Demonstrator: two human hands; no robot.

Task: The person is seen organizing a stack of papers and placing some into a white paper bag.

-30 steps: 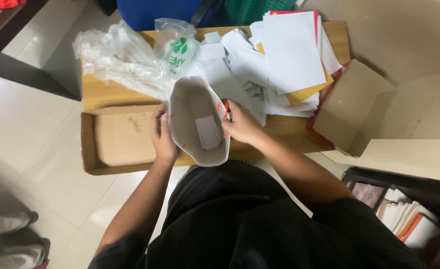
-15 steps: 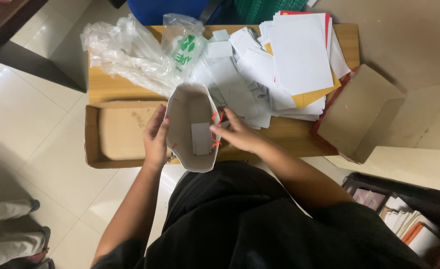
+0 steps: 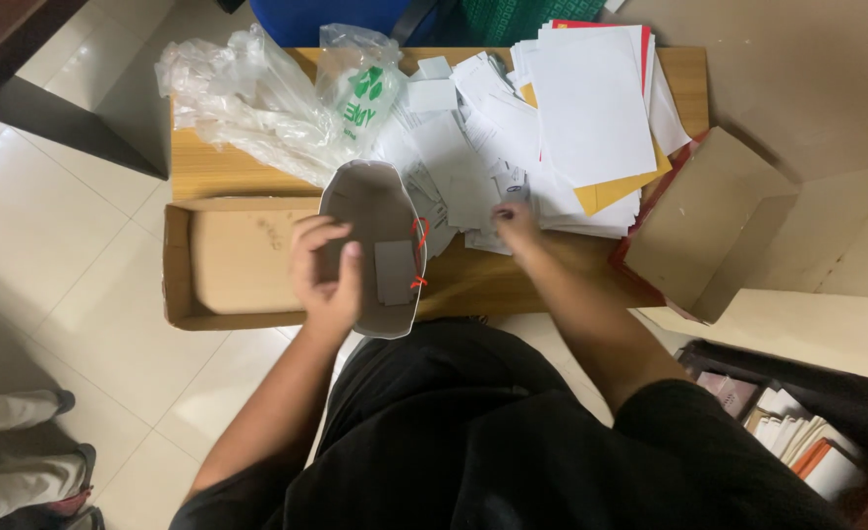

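My left hand [image 3: 324,270] grips the left rim of an open white paper bag [image 3: 380,201] with red cord handles. A small white card [image 3: 394,272] lies at the bottom of the bag. My right hand [image 3: 515,225] rests, fingers down, on the loose white paper slips [image 3: 463,182] spread over the wooden table [image 3: 198,177], to the right of the bag. I cannot tell whether it has pinched a slip.
A shallow cardboard tray [image 3: 228,260] lies left of the bag. Crumpled clear plastic bags [image 3: 257,98] sit at the table's back left. A stack of white and yellow sheets [image 3: 596,98] lies at the back right, an open cardboard box [image 3: 704,221] beside it.
My right hand has left the bag's red handle and moved right onto the paper slips. My left hand has curled further over the bag's rim.
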